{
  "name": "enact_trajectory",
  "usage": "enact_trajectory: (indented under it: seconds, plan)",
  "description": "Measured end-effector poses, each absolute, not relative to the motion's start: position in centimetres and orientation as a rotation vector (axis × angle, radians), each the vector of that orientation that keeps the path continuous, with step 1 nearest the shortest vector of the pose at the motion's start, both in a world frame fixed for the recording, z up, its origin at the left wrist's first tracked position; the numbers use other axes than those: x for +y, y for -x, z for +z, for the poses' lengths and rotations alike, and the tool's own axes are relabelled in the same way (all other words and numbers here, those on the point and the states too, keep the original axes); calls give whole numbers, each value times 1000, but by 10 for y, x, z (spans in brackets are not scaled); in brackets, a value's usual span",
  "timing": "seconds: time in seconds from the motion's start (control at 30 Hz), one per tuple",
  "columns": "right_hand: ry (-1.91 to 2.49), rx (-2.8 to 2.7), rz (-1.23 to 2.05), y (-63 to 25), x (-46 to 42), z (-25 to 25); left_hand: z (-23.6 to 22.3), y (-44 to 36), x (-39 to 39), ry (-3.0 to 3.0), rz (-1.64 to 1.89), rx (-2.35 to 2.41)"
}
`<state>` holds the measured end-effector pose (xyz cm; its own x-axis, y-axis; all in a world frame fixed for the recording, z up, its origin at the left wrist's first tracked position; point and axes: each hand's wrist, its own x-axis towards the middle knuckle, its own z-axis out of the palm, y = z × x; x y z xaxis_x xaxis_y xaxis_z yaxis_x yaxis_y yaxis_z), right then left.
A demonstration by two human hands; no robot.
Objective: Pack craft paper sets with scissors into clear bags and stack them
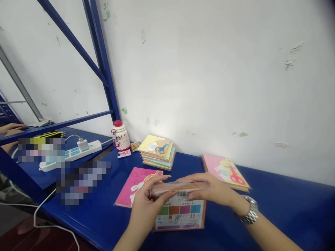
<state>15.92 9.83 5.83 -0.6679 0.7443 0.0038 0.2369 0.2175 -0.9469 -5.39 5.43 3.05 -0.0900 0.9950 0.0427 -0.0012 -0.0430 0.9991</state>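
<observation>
In the head view, the person's two hands hold a film-wrapped pack (179, 220) at the near side of the blue table (282, 209), its printed face with a barcode and four coloured squares turned toward the camera. The left hand (149, 198) is partly curled about the pack's upper left corner, thumb laid on the printed face; the right hand (209, 188) is bent over the top right, fingertips on that face near the barcode, a metal watch (251, 211) at its wrist. Whether the pack's lower edge rests on the table cannot be told. Just behind the left hand lies a magenta pack (128, 188), partly covered by it; beyond is a stack of packs (154, 148) with a yellow one uppermost. A pink-and-yellow pack (218, 164) lies beyond the right hand, near the wall (222, 69). Farther left stand a red-topped flask (121, 137) and a white power strip (92, 148).
</observation>
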Motion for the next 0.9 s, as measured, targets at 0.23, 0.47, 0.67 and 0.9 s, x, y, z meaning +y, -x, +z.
enact_trajectory:
  seconds: [0.23, 0.47, 0.67, 0.9]
  plan:
    - [927, -2073, 1376, -159, 96, 56, 30, 67, 56, -1270, 1293, 1152]
    - [765, -2330, 1288, -167, 94, 69, 46, 98, 64, -1859, 973, 763]
    - [789, -2451, 1276, -170, 86, 81, 54, 104, 65, -1921, 856, 654]
    - [797, -2560, 1289, -171, 70, 112, 56, 103, 58, -1957, 844, 623]
